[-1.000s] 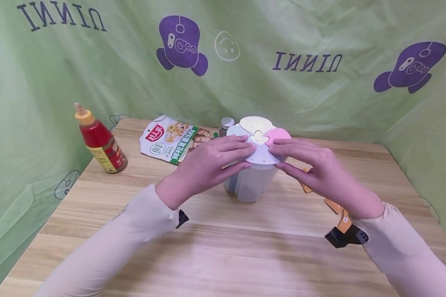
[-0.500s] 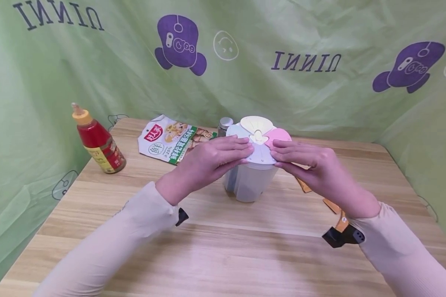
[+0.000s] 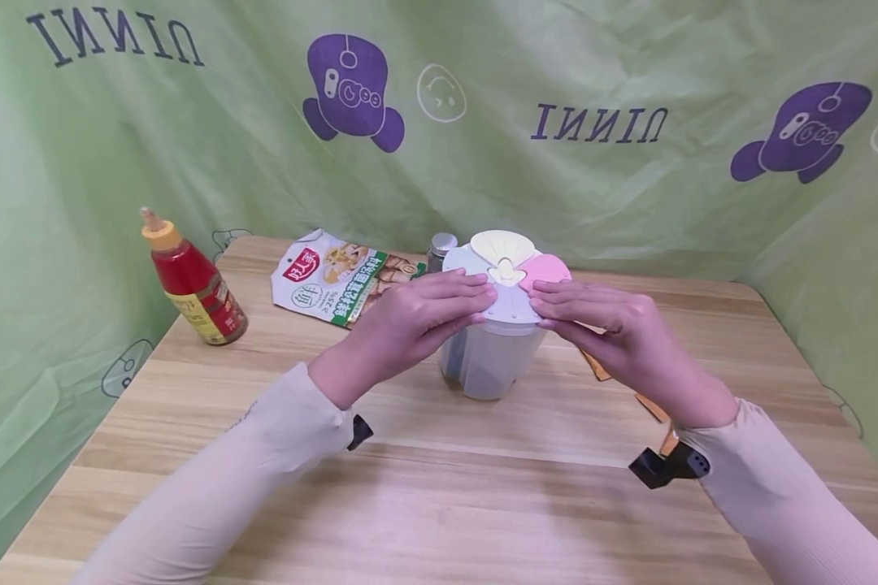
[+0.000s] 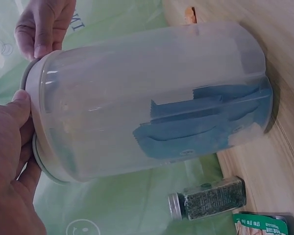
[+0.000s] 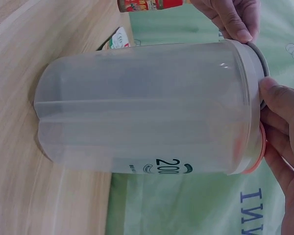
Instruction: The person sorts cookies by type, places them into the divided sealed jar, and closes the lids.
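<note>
A tall translucent dispenser canister (image 3: 493, 361) stands upright on the table. Its lid (image 3: 508, 305) has petal-shaped flaps in pale blue, cream and pink. My left hand (image 3: 410, 321) rests fairly straight fingers on the lid's left side, with the thumb near the rim. On the opposite side my right hand (image 3: 622, 329) touches the lid in the same way, close to the pink flap (image 3: 547, 270). Blue sachets (image 4: 206, 120) show through the wall in the left wrist view. From the right wrist camera, dark print (image 5: 167, 166) appears on the canister (image 5: 137, 107).
A red sauce bottle (image 3: 199, 288) stands at the table's left. A seasoning packet (image 3: 336, 276) lies behind my left hand, beside a small silver-capped spice jar (image 3: 441, 250). Orange sachets (image 3: 653, 408) lie partly hidden under my right arm. A green curtain (image 3: 483, 179) hangs behind.
Both hands stay on the lid, with only slight shifts of the fingers. The canister stays where it was; the head view moves a little.
</note>
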{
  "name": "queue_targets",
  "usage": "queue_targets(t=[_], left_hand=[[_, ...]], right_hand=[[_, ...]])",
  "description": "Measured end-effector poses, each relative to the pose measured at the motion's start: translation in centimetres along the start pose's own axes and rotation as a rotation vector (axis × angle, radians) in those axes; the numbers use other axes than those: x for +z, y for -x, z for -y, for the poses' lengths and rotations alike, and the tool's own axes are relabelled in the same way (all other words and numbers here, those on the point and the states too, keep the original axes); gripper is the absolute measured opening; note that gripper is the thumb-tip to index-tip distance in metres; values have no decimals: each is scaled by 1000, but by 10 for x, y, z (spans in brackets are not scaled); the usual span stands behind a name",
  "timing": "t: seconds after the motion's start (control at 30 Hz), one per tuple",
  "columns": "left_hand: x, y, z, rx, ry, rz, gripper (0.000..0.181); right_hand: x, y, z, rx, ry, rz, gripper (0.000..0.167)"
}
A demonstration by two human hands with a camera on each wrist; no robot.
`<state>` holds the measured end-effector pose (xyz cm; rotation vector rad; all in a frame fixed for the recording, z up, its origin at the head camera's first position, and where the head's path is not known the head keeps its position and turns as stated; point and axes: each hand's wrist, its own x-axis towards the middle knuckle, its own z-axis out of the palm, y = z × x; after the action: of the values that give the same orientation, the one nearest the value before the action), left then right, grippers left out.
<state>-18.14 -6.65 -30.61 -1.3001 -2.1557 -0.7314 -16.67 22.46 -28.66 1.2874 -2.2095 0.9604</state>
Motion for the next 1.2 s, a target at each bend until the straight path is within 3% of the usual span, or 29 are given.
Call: queue_targets(t=[0.43, 0.73, 0.97, 1.2], left_hand=[[0, 0, 1, -56, -4, -13, 34], [0, -2, 5, -81, 30, 2, 56], [1, -2, 5, -100, 52, 6, 65], [4, -2, 5, -104, 91, -5, 62]], right_hand=[[0, -7, -2, 59, -21, -24, 47], [-3, -19, -1, 114, 32, -96, 26], [-4, -28, 0, 282, 34, -83, 18], [-8, -34, 0, 426, 3, -60, 15]])
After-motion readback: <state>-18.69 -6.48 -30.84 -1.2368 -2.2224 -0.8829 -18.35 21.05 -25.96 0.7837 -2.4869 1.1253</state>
